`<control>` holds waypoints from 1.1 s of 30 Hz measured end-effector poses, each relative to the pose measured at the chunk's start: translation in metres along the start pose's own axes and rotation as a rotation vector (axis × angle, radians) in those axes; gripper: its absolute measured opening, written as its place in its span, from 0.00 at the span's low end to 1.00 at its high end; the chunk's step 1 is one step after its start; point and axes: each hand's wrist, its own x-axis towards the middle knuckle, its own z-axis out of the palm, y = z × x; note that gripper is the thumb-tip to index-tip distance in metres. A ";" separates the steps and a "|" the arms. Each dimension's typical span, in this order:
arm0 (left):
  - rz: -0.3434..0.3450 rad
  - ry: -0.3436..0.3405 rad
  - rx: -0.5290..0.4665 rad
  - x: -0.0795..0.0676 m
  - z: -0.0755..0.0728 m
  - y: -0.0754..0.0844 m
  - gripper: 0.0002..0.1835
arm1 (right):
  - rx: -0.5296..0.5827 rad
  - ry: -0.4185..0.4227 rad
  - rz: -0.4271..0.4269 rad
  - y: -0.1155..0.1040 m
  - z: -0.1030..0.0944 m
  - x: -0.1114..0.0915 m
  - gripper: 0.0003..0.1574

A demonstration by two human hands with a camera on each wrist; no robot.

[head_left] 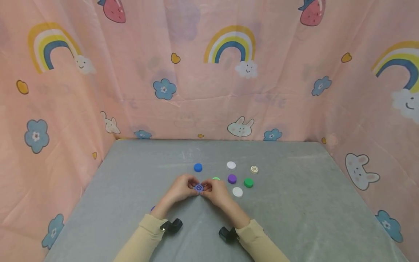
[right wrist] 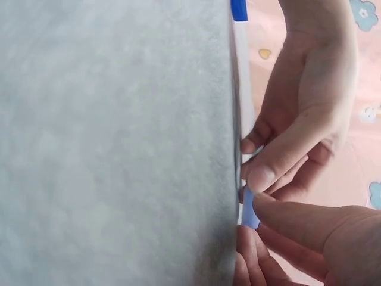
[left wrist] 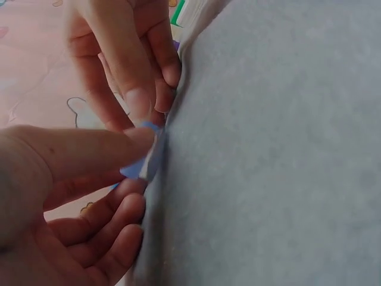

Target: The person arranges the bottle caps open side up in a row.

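Observation:
Between my two hands is a small round periwinkle-blue cap (head_left: 199,188) with ring markings on its upper face. My left hand (head_left: 182,188) pinches its left side between thumb and fingers. From the opposite side, my right hand (head_left: 216,191) pinches it too. In the left wrist view the cap (left wrist: 132,168) shows edge-on, low by the grey tabletop (left wrist: 268,149), partly covered by the left thumb. The right wrist view shows the cap (right wrist: 250,210) with both thumbs against it. A light green cap (head_left: 216,178) lies just behind the right hand, partly hidden.
Beyond the hands lie a blue cap (head_left: 198,167), white caps (head_left: 231,165) (head_left: 237,192), a purple cap (head_left: 232,178), a green cap (head_left: 248,182) and a cream ringed disc (head_left: 254,169). A purple-blue piece (head_left: 152,208) peeks out by the left wrist. Pink patterned cloth (head_left: 196,112) walls the table.

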 end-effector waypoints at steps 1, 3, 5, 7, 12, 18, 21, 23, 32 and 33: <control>0.006 -0.003 -0.017 -0.001 -0.001 0.001 0.14 | 0.014 -0.003 -0.005 0.000 -0.001 0.000 0.16; 0.013 -0.010 -0.059 -0.004 -0.004 0.003 0.13 | 0.048 -0.011 -0.015 0.000 -0.002 0.000 0.16; 0.020 -0.017 -0.093 -0.007 -0.007 0.005 0.13 | 0.075 -0.023 -0.011 -0.001 -0.004 0.000 0.16; 0.015 -0.016 -0.104 -0.009 -0.009 0.007 0.13 | 0.090 -0.035 -0.012 -0.003 -0.007 0.000 0.16; -0.002 -0.008 -0.111 -0.013 -0.015 0.013 0.13 | 0.109 -0.051 -0.006 -0.010 -0.012 -0.002 0.16; 0.014 -0.005 -0.132 -0.020 -0.021 0.017 0.13 | 0.126 -0.069 -0.011 -0.015 -0.015 -0.005 0.17; 0.017 -0.008 -0.138 -0.023 -0.024 0.018 0.13 | 0.127 -0.078 -0.029 -0.016 -0.016 -0.005 0.17; 0.015 -0.012 -0.148 -0.025 -0.025 0.017 0.13 | 0.129 -0.084 -0.035 -0.017 -0.016 -0.006 0.17; -0.026 0.004 -0.179 -0.030 -0.027 0.012 0.14 | 0.099 -0.099 -0.033 -0.021 -0.016 -0.006 0.14; -0.025 0.007 -0.184 -0.030 -0.027 0.012 0.14 | 0.091 -0.098 -0.038 -0.021 -0.016 -0.006 0.13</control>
